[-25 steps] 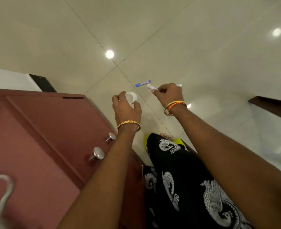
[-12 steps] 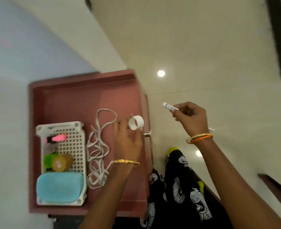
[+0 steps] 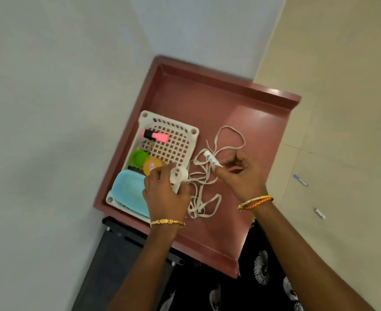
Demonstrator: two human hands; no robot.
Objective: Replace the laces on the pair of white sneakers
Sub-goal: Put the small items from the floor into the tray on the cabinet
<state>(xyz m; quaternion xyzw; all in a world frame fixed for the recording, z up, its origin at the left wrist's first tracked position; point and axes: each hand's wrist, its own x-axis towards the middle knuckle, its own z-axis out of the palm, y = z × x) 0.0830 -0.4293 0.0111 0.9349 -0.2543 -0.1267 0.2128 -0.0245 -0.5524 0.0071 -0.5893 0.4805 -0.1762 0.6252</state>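
Observation:
A tangle of white laces (image 3: 209, 173) lies on the reddish-brown cabinet top (image 3: 207, 102). My left hand (image 3: 165, 191) holds a small white roll of tape (image 3: 179, 175) over the front edge of the white basket. My right hand (image 3: 241, 173) pinches a white marker pen (image 3: 212, 160) just above the laces. No sneakers are in view.
The white lattice basket (image 3: 180, 140) holds a pink highlighter (image 3: 156, 135), a green lid (image 3: 139, 157), an orange-lidded jar (image 3: 152, 166) and a light blue case (image 3: 129, 191). A blue-capped pen (image 3: 300, 180) and a small white piece (image 3: 319, 213) lie on the tiled floor at the right.
The view has swung from the floor onto the cabinet top. Both hands have come over the cabinet with the tape roll and marker; the right hand now hovers above the laces.

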